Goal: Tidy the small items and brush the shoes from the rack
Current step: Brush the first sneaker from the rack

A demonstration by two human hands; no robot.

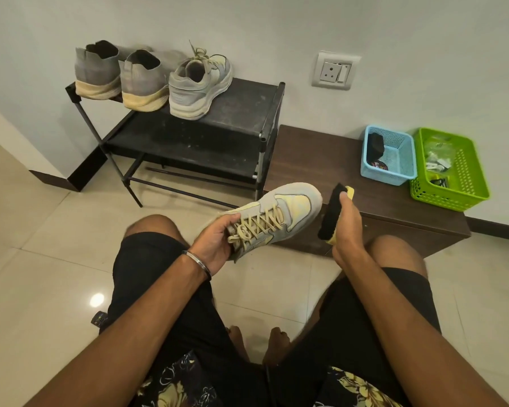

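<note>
- I judge the brushing is in its middle: my left hand (218, 242) has its grip around the laced sneaker (276, 215) above my knees, and my right hand (346, 224) has its grip around the brush (331, 212), just beside the toe.
- Three shoes wait on the rack (247, 113): a grey pair (121, 77) and the matching sneaker (199, 83).
- On the counter (321, 160), the blue basket (394, 168) holds a dark item and a tin; the green basket (465, 183) holds small packets, so tidying seems mostly done.
</note>
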